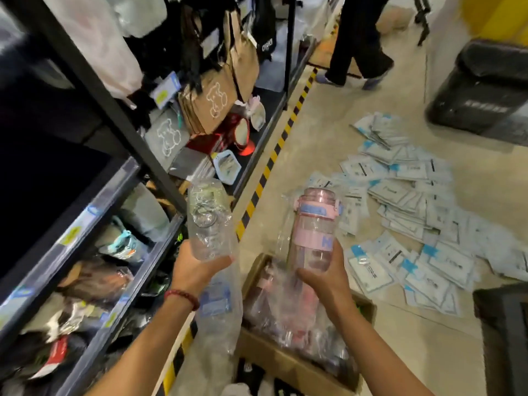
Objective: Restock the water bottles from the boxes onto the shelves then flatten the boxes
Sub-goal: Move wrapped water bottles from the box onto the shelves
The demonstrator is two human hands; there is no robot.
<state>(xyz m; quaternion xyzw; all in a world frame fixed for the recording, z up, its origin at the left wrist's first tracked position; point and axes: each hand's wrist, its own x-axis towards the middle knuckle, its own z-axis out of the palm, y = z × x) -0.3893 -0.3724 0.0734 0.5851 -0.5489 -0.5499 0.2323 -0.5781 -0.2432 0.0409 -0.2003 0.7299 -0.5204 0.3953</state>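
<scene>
Our left hand [197, 270] grips a clear wrapped bottle [208, 221]; our right hand [323, 277] grips a pink bottle [315, 227] above the open box [288, 364]

Upright pink bottle [314, 230], clear bottle [208, 221], open box [288, 364]

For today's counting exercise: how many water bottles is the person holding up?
2. A clear bottle in the left hand, a pink bottle in the right hand. More may lie hidden in the box.
</scene>
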